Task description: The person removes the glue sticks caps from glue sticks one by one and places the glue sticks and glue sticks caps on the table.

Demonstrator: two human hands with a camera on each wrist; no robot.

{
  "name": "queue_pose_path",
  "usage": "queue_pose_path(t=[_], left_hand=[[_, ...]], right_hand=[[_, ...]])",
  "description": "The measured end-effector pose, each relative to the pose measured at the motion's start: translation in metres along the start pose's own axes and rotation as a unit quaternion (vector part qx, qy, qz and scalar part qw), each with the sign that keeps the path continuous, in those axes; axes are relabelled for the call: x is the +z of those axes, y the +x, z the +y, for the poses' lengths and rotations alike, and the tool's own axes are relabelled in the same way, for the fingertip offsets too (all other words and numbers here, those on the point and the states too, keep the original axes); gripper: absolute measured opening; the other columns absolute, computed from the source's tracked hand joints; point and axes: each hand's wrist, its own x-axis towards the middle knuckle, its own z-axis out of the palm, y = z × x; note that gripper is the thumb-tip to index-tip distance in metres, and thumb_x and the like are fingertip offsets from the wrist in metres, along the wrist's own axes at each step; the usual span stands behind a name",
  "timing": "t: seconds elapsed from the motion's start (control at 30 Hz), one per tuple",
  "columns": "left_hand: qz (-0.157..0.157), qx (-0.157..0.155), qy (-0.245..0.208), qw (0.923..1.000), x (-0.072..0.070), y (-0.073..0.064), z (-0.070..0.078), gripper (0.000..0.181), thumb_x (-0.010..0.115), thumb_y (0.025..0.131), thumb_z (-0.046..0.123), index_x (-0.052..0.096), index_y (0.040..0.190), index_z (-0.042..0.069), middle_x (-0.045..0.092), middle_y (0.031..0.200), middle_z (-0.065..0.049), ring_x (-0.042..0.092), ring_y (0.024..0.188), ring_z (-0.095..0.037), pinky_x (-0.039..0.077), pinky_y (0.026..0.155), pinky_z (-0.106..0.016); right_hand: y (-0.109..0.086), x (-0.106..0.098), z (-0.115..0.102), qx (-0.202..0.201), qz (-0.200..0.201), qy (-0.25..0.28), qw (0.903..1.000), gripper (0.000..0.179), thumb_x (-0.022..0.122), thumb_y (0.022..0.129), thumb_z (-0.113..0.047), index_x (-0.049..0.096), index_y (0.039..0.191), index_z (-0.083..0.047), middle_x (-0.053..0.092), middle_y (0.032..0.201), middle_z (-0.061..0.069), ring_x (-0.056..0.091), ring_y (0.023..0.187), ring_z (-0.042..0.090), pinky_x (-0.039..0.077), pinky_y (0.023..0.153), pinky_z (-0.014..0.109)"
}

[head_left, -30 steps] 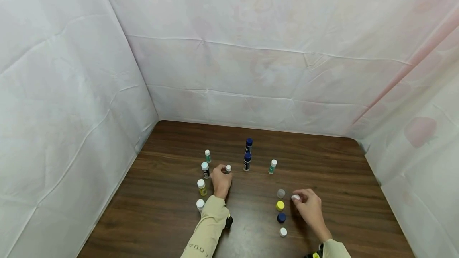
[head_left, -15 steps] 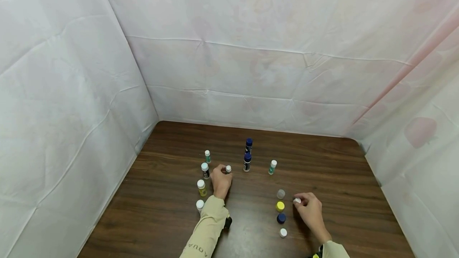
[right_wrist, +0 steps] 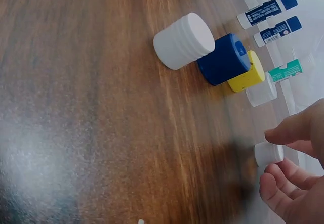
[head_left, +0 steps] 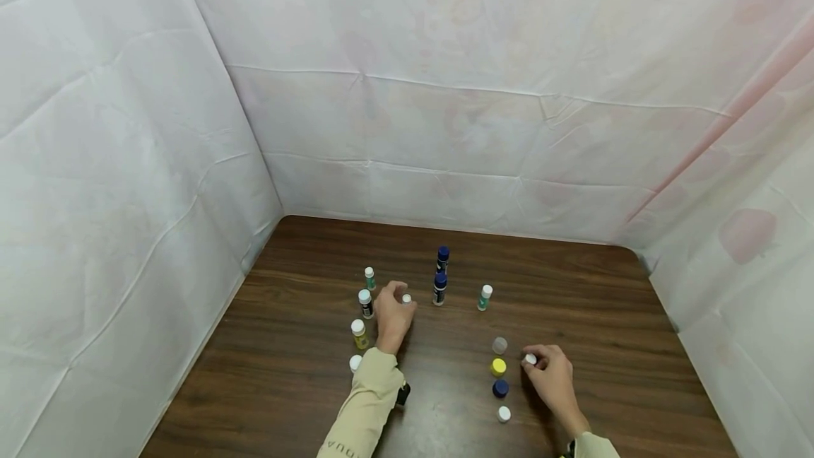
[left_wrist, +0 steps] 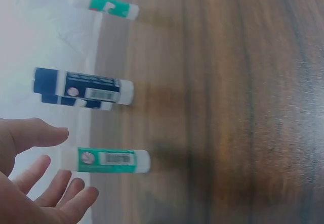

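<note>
My left hand [head_left: 394, 313] is spread around a green-labelled tube [left_wrist: 109, 160] shaped like a glue stick, upright on the table. In the left wrist view, the thumb and fingers stand apart on either side of its white cap. My right hand [head_left: 552, 374] pinches a small white cap [right_wrist: 268, 153] between thumb and fingers, close over the table. To its left runs a row of caps: a clear one [head_left: 499, 345], a yellow one [head_left: 498, 367], a dark blue one [head_left: 500, 389] and a white one [head_left: 504, 414].
Two blue-capped tubes [head_left: 440, 290] and a green-labelled tube [head_left: 485, 297] stand mid-table. Left of my left hand is a line of white-capped containers, among them a yellow-labelled bottle [head_left: 359, 335] and a dark-labelled one [head_left: 365, 304]. White cloth [head_left: 407, 126] hangs behind the table.
The fingers of my left hand have spread away from the green-labelled tube. My right hand has come slightly down and nearer with the white cap. The other things stay put.
</note>
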Motion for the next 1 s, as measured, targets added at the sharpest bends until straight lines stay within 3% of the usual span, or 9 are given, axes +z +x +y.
queue_pose_path(t=[0.17, 0.43, 0.77, 1.0], left_hand=[[-0.007, 0.007, 0.014, 0.9999, -0.003, 0.000, 0.014, 0.037, 0.076, 0.066, -0.003, 0.067, 0.100, 0.010, 0.065, 0.101, -0.011, 0.059, 0.093, -0.031, 0.044, 0.081, -0.044], [-0.012, 0.034, -0.043, 0.9984, -0.002, -0.006, 0.027, 0.039, 0.075, 0.067, -0.005, 0.067, 0.102, 0.009, 0.063, 0.106, -0.014, 0.057, 0.097, -0.027, 0.048, 0.081, -0.044], [-0.023, 0.060, -0.114, 0.9914, 0.005, -0.008, 0.031, 0.040, 0.072, 0.069, -0.010, 0.064, 0.106, 0.004, 0.061, 0.107, -0.013, 0.057, 0.105, -0.032, 0.049, 0.086, -0.047], [-0.021, 0.065, -0.117, 0.9908, 0.011, -0.009, 0.029, 0.043, 0.073, 0.068, -0.010, 0.064, 0.107, 0.006, 0.061, 0.104, -0.010, 0.058, 0.098, -0.030, 0.052, 0.080, -0.046]], right_hand=[[-0.003, -0.007, -0.006, 0.005, 0.011, 0.007, 0.9999, 0.022, 0.071, 0.074, 0.001, 0.070, 0.095, -0.002, 0.058, 0.094, 0.014, 0.053, 0.072, 0.018, 0.043, 0.058, 0.024], [-0.006, -0.020, -0.021, -0.003, 0.041, 0.030, 0.9987, 0.026, 0.073, 0.074, 0.004, 0.069, 0.099, -0.002, 0.060, 0.099, 0.013, 0.058, 0.074, 0.018, 0.046, 0.058, 0.022], [-0.006, -0.029, -0.041, -0.045, 0.063, 0.033, 0.9965, 0.028, 0.076, 0.073, 0.002, 0.069, 0.099, -0.007, 0.062, 0.099, 0.010, 0.059, 0.072, 0.012, 0.047, 0.061, 0.021], [-0.007, -0.033, -0.059, -0.068, 0.064, 0.043, 0.9947, 0.028, 0.076, 0.074, 0.001, 0.069, 0.100, -0.008, 0.061, 0.098, 0.009, 0.060, 0.074, 0.016, 0.047, 0.062, 0.027]])
